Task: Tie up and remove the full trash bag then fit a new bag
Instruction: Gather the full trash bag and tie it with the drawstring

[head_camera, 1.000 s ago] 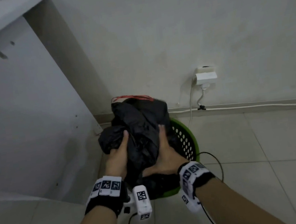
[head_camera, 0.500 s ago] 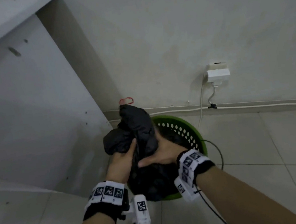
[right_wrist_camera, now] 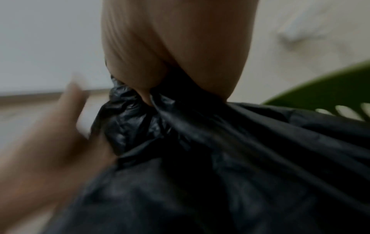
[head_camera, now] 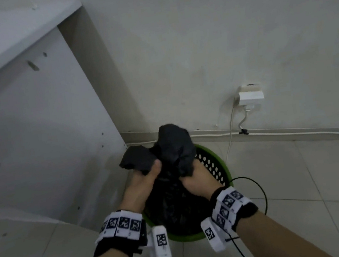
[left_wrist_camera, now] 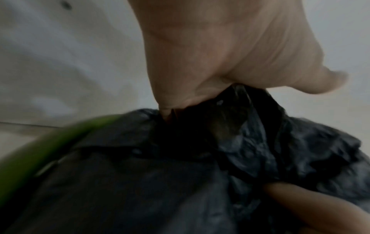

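Note:
A full black trash bag sits in a green perforated bin on the tiled floor by the wall. Its top is split into two bunched tails. My left hand grips the left tail. My right hand grips the taller right tail. In the left wrist view my fingers close around gathered black plastic above the green rim. The right wrist view shows my right hand clamping a bunch of the bag, with the left hand blurred beside it.
A white cabinet side panel stands close on the left of the bin. A wall socket with white cables is behind on the right. A black cable loops on the floor right of the bin. Open tiles lie to the right.
The bag's top went from one loose bunch between both hands to two separate tails, one gripped in each hand. The red drawstring that showed at the top is out of sight.

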`<state>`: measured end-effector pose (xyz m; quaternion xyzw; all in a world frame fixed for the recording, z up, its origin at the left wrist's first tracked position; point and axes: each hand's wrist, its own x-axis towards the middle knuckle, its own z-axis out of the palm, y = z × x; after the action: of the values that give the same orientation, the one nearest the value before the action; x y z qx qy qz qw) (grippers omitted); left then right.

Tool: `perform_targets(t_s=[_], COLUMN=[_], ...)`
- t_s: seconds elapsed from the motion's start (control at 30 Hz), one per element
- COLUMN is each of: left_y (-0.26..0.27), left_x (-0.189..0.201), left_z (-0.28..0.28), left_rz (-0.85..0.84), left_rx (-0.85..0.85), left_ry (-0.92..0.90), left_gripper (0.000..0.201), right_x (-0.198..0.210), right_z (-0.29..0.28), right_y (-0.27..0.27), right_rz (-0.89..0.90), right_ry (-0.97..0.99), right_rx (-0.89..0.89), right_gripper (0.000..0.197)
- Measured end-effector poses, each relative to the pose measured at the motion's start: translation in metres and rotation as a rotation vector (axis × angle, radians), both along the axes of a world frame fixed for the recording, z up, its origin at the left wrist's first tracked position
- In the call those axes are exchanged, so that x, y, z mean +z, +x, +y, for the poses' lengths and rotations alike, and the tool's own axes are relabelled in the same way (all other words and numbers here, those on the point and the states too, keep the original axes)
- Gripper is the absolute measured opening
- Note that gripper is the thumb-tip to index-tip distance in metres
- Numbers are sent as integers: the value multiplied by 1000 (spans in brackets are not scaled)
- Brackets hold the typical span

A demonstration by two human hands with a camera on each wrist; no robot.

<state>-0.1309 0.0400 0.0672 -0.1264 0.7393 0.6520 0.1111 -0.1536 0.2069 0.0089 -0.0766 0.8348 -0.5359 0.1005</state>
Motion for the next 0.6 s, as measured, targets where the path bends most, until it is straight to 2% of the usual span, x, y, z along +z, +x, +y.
perform_targets(t_s=[0.03,0.1,0.13,0.2,0.27,0.33,0.37,0.4,0.47,0.5,0.57,0.6], left_y=[-6,-16,-20,-25,-23,-15,-10,-5,-1,0,-2,-6], left_x=[6,8,8,9,11,16,17,16,11,10,9,8], left_z=[9,23,24,20,9,4,5,7,10,9,1,-5], left_rz=[41,153,200,279,305,276,247,212,176,158,135,149], left_rx=[-56,-112,-88,14,73,37,-18,-91,-159,-156,-109,-88], left_ry=[-8,-60,-81,-80,-17,31,14,3,66,108,218,278], left_gripper=[20,40,41,35,36,36,34,31,33,39,62,77], right_x=[-2,-2,3,21,42,54,60,64,76,85,103,106], right_z=[-7,-13,-10,2,13,13,6,-2,-17,-20,-20,-18], right_y=[6,12,14,20,26,22,18,14,6,4,1,-2], right_rz=[52,66,6,-67,-15,25,20,3,53,85,102,92], right_ry=[87,208,221,61,-232,-386,-415,-395,-384,-430,-582,-659], right_rx=[66,172,174,100,-17,-131,-143,-162,-261,-309,-352,-326], right_gripper=[18,36,47,72,80,85,78,63,20,10,24,23])
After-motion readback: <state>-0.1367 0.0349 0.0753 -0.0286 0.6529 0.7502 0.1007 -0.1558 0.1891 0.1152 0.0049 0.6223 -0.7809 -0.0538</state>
